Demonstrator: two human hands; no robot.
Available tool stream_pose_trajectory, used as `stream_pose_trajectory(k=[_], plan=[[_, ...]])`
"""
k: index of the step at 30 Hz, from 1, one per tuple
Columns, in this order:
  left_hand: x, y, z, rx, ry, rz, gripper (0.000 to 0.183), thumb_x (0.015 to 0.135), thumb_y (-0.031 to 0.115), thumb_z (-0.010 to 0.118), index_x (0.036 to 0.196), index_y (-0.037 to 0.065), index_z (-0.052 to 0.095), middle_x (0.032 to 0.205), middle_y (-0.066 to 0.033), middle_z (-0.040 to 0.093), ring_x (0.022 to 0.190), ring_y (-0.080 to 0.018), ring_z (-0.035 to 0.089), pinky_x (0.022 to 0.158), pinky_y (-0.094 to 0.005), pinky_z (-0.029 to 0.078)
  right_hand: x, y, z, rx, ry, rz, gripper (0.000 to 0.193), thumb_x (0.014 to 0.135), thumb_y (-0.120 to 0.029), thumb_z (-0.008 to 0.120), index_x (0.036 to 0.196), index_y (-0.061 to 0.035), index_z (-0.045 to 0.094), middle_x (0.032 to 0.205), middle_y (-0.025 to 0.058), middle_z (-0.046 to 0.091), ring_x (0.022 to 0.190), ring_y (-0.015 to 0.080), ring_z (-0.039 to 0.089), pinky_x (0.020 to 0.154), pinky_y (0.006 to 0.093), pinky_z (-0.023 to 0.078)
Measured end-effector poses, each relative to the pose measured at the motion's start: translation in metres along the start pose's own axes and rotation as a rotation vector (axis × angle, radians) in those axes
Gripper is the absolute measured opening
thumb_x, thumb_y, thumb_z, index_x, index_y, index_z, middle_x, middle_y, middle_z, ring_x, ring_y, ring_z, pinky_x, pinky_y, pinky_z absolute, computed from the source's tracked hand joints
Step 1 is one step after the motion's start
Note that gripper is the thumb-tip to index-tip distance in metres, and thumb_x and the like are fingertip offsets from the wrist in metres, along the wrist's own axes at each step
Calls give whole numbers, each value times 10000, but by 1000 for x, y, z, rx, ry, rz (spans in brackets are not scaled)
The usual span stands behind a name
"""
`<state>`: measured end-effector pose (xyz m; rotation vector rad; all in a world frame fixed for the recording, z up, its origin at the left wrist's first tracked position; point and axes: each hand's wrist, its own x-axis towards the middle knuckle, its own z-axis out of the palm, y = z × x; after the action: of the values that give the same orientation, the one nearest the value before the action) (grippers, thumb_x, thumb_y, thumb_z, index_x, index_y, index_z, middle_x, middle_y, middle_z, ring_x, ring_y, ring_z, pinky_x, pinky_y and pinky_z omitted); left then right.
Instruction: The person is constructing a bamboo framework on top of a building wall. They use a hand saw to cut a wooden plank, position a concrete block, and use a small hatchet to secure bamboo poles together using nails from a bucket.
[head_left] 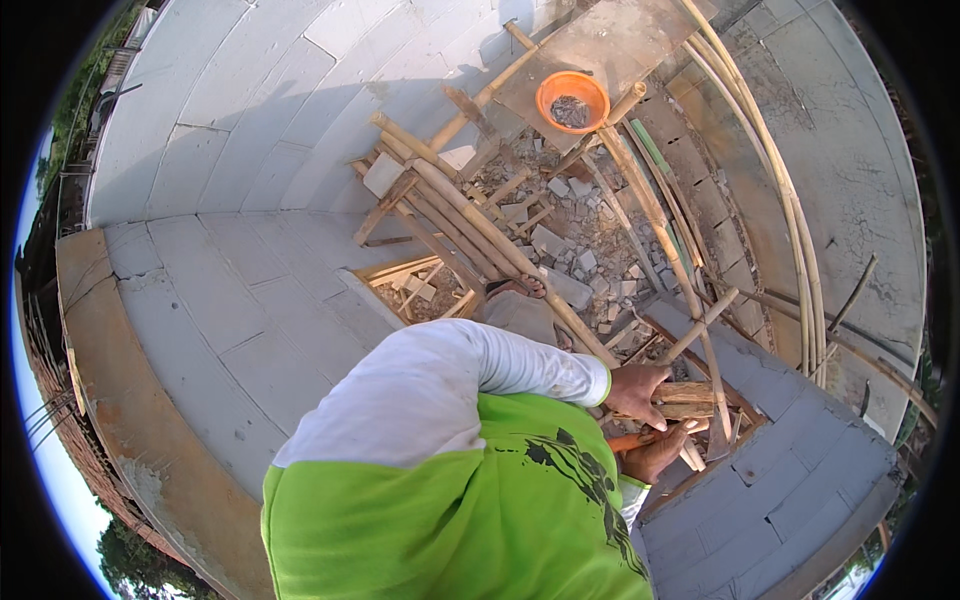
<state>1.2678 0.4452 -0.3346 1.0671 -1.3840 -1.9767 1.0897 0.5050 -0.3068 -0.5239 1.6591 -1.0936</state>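
My left hand (638,391) is closed on the near end of a rough, split piece of wood (690,392), low at the right of centre. Just below it, my right hand (652,458) is closed around a tool with an orange handle (627,441). The hand covers much of that tool, so its exact kind is unclear. A flat grey metal piece (718,440) shows beyond my fingers; whether it joins the handle cannot be told. Both hands are close together beside a framed opening in the block wall.
Bamboo poles (470,215) cross ahead as scaffolding, with a thinner pole (705,325) near my hands. An orange bowl of nails (572,102) sits on a board (625,45). Broken blocks (585,262) litter the ground. Grey block walls (270,330) stand around; my foot (530,288) is by the poles.
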Motion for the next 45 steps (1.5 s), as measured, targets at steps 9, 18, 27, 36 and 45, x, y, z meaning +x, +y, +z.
stream_pose_trajectory(k=[9, 18, 27, 36, 45], plan=[[-13, 1, -31, -327, 74, 26, 759, 698, 420, 846, 1242, -3, 527, 1101, -125, 649, 1020, -247, 612, 914, -359, 465, 26, 5, 53, 80, -104, -65, 602, 962, -495, 549, 1281, 10, 475, 988, 103, 618, 773, 194, 640, 579, 315, 535], [-37, 48, -43, -245, -101, -134, 818, 690, 430, 847, 1302, 2, 513, 1176, -131, 621, 1095, -233, 592, 942, -352, 463, 11, 1, 63, -524, -106, -565, 616, 1008, -462, 423, 1252, 102, 454, 1060, 251, 598, 907, 362, 618, 765, 441, 487], [-14, 24, -17, 285, 137, -46, 998, 669, 511, 834, 1253, -155, 373, 1135, -300, 584, 1078, -379, 593, 928, -410, 459, -9, -12, 72, 252, -190, -276, 580, 1022, -440, 445, 1298, 70, 454, 1198, 184, 563, 1052, 256, 570, 896, 372, 463], [4, 17, -2, 465, 212, 72, 869, 705, 452, 816, 1183, -151, 413, 1106, -327, 579, 1045, -394, 601, 902, -441, 455, 11, -11, 43, 325, -293, -242, 378, 923, -186, 661, 1194, 42, 529, 1065, 88, 609, 889, 160, 601, 751, 268, 488], [12, 10, -33, 472, 279, 212, 1013, 711, 520, 797, 1283, -179, 338, 1150, -324, 572, 1102, -397, 585, 943, -423, 451, 44, -35, 63, 261, -496, -167, 349, 885, -175, 689, 1146, 28, 576, 1005, 73, 632, 866, 158, 604, 762, 274, 488]])
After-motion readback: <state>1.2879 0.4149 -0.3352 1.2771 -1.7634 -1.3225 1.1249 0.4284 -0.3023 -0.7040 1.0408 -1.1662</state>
